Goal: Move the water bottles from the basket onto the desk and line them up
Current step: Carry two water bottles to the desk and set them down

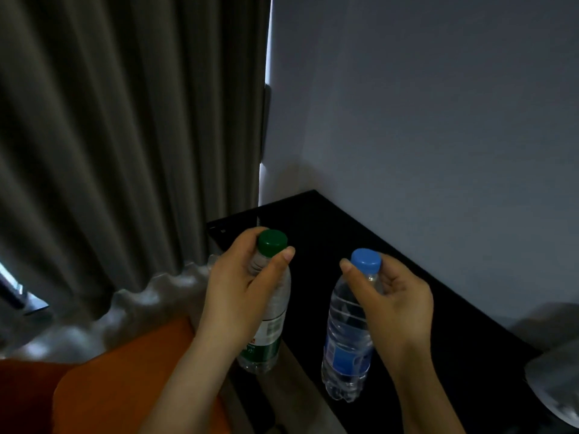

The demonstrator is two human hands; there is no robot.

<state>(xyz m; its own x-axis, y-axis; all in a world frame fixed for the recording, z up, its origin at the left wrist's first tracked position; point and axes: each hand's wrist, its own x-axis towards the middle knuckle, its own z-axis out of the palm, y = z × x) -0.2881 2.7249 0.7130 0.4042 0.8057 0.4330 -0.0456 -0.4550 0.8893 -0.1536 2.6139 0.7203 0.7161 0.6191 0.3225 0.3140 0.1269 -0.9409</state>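
Head view: left hand point(238, 286) & right hand point(398, 296) each pinch a bottle neck — green-cap bottle point(266, 327), blue-cap bottle point(347, 333) — neither set on desk point(329, 227) yet, basket unseen.

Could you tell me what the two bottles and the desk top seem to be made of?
The green-capped bottle and the blue-capped bottle look like thin clear plastic: see-through, ribbed walls. The desk looks like smooth black laminate or painted wood; too dark to tell.

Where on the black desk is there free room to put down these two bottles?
The desk is bare in its far corner, between the curtain and the white wall, and along the wall behind the blue-capped bottle. Its near right end is crowded by a grey object.
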